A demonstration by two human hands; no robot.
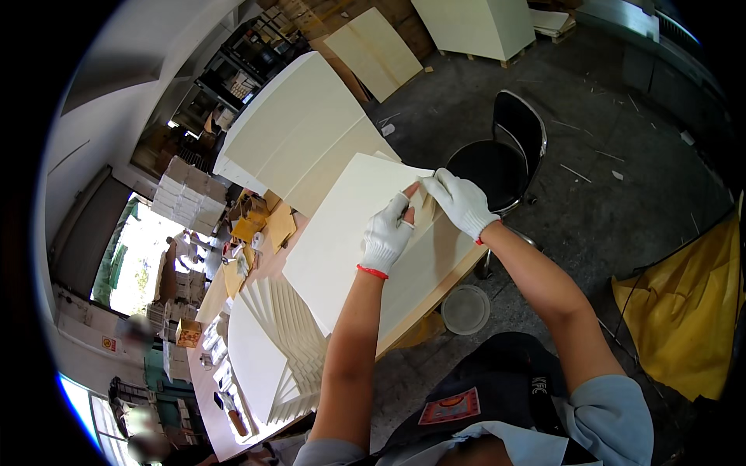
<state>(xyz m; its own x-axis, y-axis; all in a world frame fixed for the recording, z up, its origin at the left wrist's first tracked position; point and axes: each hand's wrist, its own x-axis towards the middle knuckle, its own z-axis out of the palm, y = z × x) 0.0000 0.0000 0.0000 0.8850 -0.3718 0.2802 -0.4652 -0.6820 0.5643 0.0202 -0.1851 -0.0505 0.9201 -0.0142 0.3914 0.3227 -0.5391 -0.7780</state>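
A large cream-white sheet (pixel 350 210) lies on the wooden table, its far right corner slightly lifted. My right hand (pixel 464 203), in a white knit glove with a red cuff, is closed on that corner. On top of the sheet rests my left hand (pixel 388 231), in a similar glove with bare fingertips. Its index finger is stretched toward the right hand and the thumb is apart, with nothing visibly held. Under the lifted corner, further sheet layers (pixel 431 211) show partly; the right hand hides the rest.
A fanned stack of white sheets (pixel 284 342) sits left on the table (pixel 207 388). Beyond are large pale boards (pixel 311 128). A black chair (pixel 486 159) stands past the right corner. A round lidded bucket (pixel 465 309) is by the table edge; yellow cloth (pixel 688 299) hangs right.
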